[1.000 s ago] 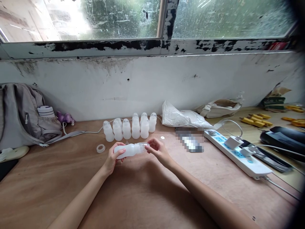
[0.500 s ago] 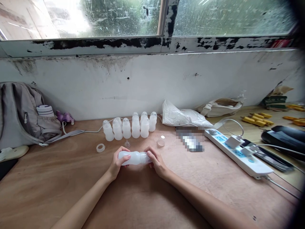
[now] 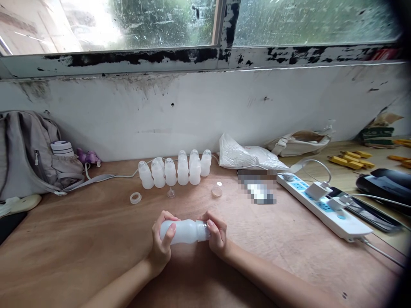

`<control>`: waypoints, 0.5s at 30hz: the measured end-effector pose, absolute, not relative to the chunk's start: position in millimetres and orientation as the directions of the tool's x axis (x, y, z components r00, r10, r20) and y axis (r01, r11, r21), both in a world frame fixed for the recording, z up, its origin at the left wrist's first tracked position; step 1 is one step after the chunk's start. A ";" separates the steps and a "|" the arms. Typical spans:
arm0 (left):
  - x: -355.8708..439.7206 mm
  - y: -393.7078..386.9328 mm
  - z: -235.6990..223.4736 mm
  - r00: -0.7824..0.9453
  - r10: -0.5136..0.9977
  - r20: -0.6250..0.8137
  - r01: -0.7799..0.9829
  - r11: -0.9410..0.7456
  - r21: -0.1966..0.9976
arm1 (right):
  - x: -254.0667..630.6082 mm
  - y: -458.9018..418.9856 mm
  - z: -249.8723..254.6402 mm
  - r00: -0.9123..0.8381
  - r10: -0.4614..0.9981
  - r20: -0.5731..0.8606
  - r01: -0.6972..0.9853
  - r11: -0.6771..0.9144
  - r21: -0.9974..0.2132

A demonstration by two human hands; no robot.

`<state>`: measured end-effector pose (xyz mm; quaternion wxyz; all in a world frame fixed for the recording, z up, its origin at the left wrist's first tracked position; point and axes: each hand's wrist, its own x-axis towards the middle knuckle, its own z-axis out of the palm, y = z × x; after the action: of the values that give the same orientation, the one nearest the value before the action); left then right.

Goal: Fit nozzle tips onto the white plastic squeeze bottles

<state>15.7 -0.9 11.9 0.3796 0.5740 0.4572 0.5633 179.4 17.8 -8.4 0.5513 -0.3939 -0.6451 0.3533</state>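
Across the wooden table in front of me lies a frosted white baby bottle (image 3: 184, 231), held on its side above the surface. Its base end is wrapped by my left hand (image 3: 163, 239), thumb over the body. My right hand (image 3: 218, 233) is closed round the clear neck end at the right, hiding the tip. Beyond the hands sit a clear teat (image 3: 171, 193), a white collar ring (image 3: 135, 198) and a round clear piece (image 3: 216, 192), with a small white disc (image 3: 219, 184) beside it. Several similar capped bottles (image 3: 171, 172) stand upright behind them.
On the right lie a white power strip (image 3: 324, 207) with chargers, a blurred-out flat object (image 3: 257, 188) and a white plastic bag (image 3: 247, 156). A grey backpack (image 3: 35, 154) stands at the left against the wall. Yellow pieces (image 3: 351, 159) lie far right.
The bottle and both hands have come down toward me and slightly right. My right hand has changed from fingertips at the clear end to a fuller wrap. The round clear piece is now uncovered.
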 end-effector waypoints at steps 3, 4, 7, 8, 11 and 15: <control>15.3 1.5 10.6 -0.048 0.946 0.321 0.112 -0.314 0.943 | 179.9 18.4 -10.5 -0.068 0.907 0.415 0.132 0.420 -0.898; 15.3 2.2 10.7 -0.049 0.945 0.324 0.117 -0.316 0.941 | 179.5 19.2 -11.0 -0.062 0.910 0.410 0.135 0.415 -0.900; 16.2 2.9 12.5 -0.053 0.950 0.309 0.163 -0.297 0.941 | 178.0 23.7 -11.7 -0.047 0.909 0.413 0.128 0.416 -0.900; 16.6 2.9 13.3 -0.057 0.952 0.301 0.182 -0.286 0.941 | 177.7 25.6 -11.7 -0.044 0.906 0.420 0.121 0.422 -0.898; 16.0 4.6 14.7 -0.060 0.957 0.283 0.208 -0.265 0.941 | 177.4 31.3 -11.4 -0.053 0.900 0.432 0.115 0.435 -0.893; 8.1 16.7 11.8 -0.033 0.961 0.273 0.202 -0.261 0.944 | 176.1 37.4 -7.5 -0.104 0.907 0.407 0.190 0.420 -0.887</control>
<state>8.1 16.7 11.8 0.3609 0.5945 0.4891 0.5264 176.1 37.4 -7.5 0.5243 -0.4160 -0.6596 0.3420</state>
